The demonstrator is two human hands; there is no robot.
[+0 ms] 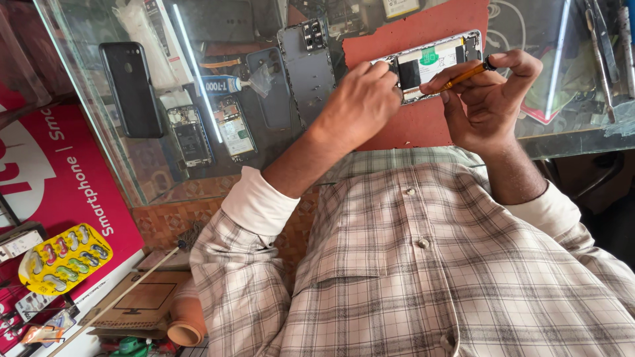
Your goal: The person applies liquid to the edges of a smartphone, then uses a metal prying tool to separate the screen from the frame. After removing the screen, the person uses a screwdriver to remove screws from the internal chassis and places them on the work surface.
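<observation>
Right hand (486, 99) is pinched shut around a slim screwdriver (466, 75) with an orange shaft and dark cap, thumb and forefinger closed near the cap while the remaining fingers curl beneath. Its tip comes down on the lower edge of an opened smartphone (433, 63) that lies tilted on a red mat (423, 125) on the glass worktop (562, 132).

Left hand (360, 102) rests knuckles-up on the left end of that phone, fingers bent over it and pressing it down; whether they actually grip the frame or only lean on it cannot be told from this angle.

As to progress, the phone's back cover is already off: the battery, a green tab and the dark board area lie bare inside the pale frame. The inner parts appear to remain seated, so the work inside looks to be at an early or middle stage.

Beside the left hand lie a separate grey back shell (307, 66), a tube of adhesive (228, 84) and two stripped phone bodies (211, 132), with a black phone (130, 89) well apart.
</observation>
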